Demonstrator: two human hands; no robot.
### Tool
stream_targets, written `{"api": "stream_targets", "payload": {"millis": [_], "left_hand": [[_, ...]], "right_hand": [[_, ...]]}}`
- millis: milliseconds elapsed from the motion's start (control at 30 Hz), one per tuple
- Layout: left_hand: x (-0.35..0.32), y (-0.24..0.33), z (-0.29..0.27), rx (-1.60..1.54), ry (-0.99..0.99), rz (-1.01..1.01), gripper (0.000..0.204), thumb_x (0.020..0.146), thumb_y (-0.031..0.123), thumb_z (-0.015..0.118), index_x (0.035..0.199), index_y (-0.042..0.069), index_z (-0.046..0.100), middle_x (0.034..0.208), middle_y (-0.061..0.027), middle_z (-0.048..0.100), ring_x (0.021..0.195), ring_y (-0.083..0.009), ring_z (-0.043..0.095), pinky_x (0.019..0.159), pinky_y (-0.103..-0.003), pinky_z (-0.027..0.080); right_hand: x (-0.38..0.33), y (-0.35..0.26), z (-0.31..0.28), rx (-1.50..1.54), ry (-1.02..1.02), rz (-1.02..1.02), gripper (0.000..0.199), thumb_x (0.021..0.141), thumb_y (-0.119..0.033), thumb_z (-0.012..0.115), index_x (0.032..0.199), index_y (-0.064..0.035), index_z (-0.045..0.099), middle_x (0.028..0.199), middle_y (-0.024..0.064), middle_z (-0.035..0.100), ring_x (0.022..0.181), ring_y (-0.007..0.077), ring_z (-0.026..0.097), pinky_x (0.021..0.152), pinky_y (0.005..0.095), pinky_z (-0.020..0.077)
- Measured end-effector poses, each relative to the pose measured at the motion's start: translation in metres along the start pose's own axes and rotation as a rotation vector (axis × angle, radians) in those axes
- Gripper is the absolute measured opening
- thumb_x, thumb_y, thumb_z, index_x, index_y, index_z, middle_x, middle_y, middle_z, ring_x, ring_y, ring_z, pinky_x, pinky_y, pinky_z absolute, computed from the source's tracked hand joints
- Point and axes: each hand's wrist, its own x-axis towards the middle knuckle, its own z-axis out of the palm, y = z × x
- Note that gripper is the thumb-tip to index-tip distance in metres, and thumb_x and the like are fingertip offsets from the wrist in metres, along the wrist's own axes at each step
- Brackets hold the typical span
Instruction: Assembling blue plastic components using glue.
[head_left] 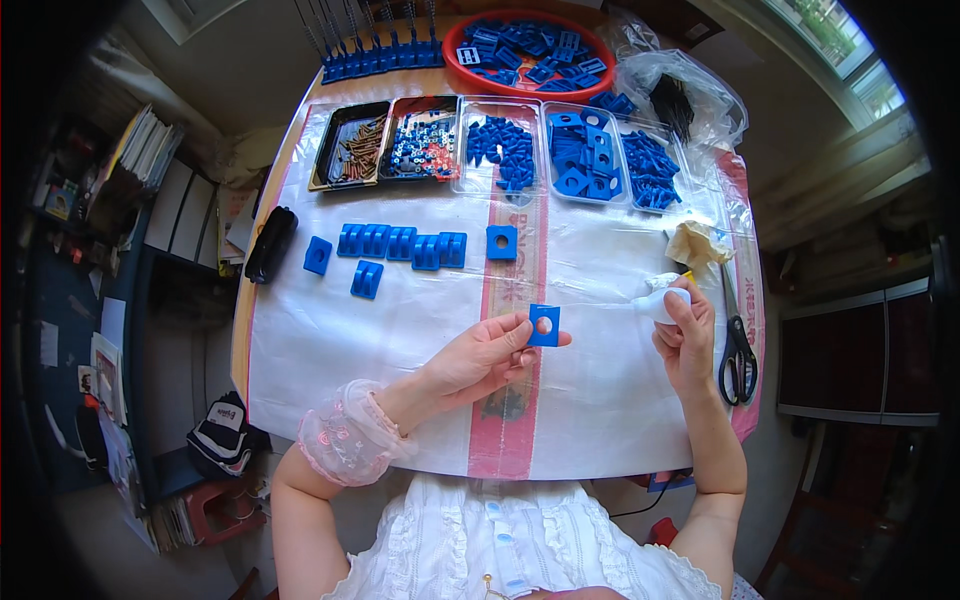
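Desk [600, 400]: covered with a clear plastic sheet, trays of blue parts and screws along the far edge
Red basin [455, 62]: far side, heaped with blue pieces
Row of blue blocks [400, 243]: left of centre, well apart from both hands
Scissors [738, 350]: lying just right of the right hand
Left hand [485, 358]: grip closed, thumb and fingers pinching the blue square plate [544, 325] by its lower left edge, held above the desk's middle
Right hand [685, 335]: grip closed around a white wad [663, 300], apart from the plate
Advice: probably best to keep the plate's centre hole uncovered and the pinch firm at the edge
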Motion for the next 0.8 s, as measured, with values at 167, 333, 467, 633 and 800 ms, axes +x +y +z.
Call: {"api": "stream_targets", "payload": {"millis": [167,333,467,633,800], "left_hand": [[0.0006,-0.0004,-0.0003,0.011,0.012,-0.003,0.030,0.101,0.026,0.054,0.126,0.008,0.054,0.129,-0.0115,0.056,0.075,-0.0032,0.048,0.064,-0.016,0.044],[0.0000,-0.0005,-0.0005,0.010,0.011,-0.002,0.030,0.101,0.026,0.054,0.126,0.010,0.054,0.129,-0.0120,0.056,0.074,-0.0029,0.048,0.065,-0.016,0.044],[0.0004,-0.0018,-0.0020,0.010,0.009,0.000,0.029,0.101,0.026,0.054,0.125,0.010,0.055,0.129,-0.0123,0.056,0.074,-0.0027,0.048,0.065,-0.016,0.045],[0.0005,-0.0007,0.0000,0.007,0.010,-0.004,0.028,0.101,0.025,0.054,0.124,0.010,0.055,0.128,-0.0127,0.056,0.074,-0.0026,0.049,0.065,-0.016,0.045],[0.0012,-0.0015,-0.0014,0.005,0.018,-0.006,0.028,0.101,0.026,0.054,0.124,0.010,0.055,0.128,-0.0132,0.057,0.074,-0.0029,0.049,0.065,-0.016,0.045]], "right_hand": [[-0.0011,-0.0009,0.0013,-0.016,-0.005,-0.013,0.017,0.093,-0.016,0.065,0.083,-0.0125,0.052,0.060,-0.0088,0.043,0.045,-0.0020,0.028,0.039,0.0185,0.0181],[0.0002,0.0028,-0.0006,-0.034,0.008,-0.027,0.017,0.092,-0.020,0.066,0.086,-0.0125,0.053,0.059,-0.0079,0.044,0.043,-0.0028,0.028,0.037,0.0155,0.0189],[0.0003,0.0032,-0.0003,-0.038,0.005,-0.028,0.017,0.091,-0.022,0.067,0.087,-0.0126,0.054,0.059,-0.0074,0.044,0.042,-0.0032,0.028,0.036,0.0139,0.0193],[0.0004,0.0039,-0.0014,-0.035,0.011,-0.027,0.016,0.091,-0.021,0.067,0.087,-0.0128,0.054,0.059,-0.0078,0.043,0.043,-0.0031,0.028,0.037,0.0140,0.0192],[-0.0002,0.0002,0.0032,-0.033,0.019,-0.015,0.017,0.092,-0.016,0.065,0.082,-0.0133,0.051,0.061,-0.0091,0.044,0.044,-0.0024,0.029,0.038,0.0179,0.0182]]}}
